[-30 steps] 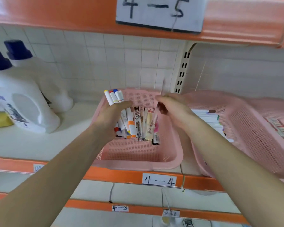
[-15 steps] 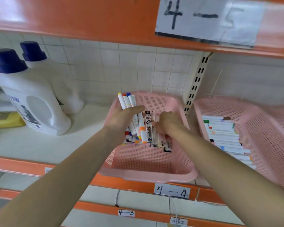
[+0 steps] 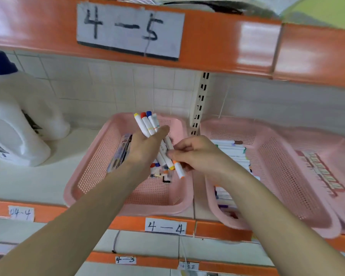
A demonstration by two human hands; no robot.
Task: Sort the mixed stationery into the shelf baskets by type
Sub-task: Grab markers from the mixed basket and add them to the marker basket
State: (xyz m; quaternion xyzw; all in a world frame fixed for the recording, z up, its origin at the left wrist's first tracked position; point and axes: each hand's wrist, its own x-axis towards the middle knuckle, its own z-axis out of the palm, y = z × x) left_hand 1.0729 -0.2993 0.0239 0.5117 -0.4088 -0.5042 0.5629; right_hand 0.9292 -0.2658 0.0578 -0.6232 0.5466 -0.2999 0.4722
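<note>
My left hand (image 3: 145,148) grips a bundle of white markers (image 3: 147,124) with yellow, red and blue caps, held above the left pink basket (image 3: 92,162). My right hand (image 3: 195,156) pinches the lower part of one marker (image 3: 178,169) in that bundle, the one with an orange band. A flat dark packet (image 3: 121,152) lies in the basket under my left hand. The right pink basket (image 3: 283,166) holds several white markers (image 3: 231,150) laid side by side.
Two big white detergent bottles (image 3: 12,126) with blue caps stand left of the basket on the shelf. A third pink basket (image 3: 327,176) with a strip of small items sits at far right. The orange upper shelf edge (image 3: 227,48) hangs close overhead.
My right hand came up out of the basket and took hold of a marker in the left hand's bundle. The small packets seen in the left hand earlier are gone from it.
</note>
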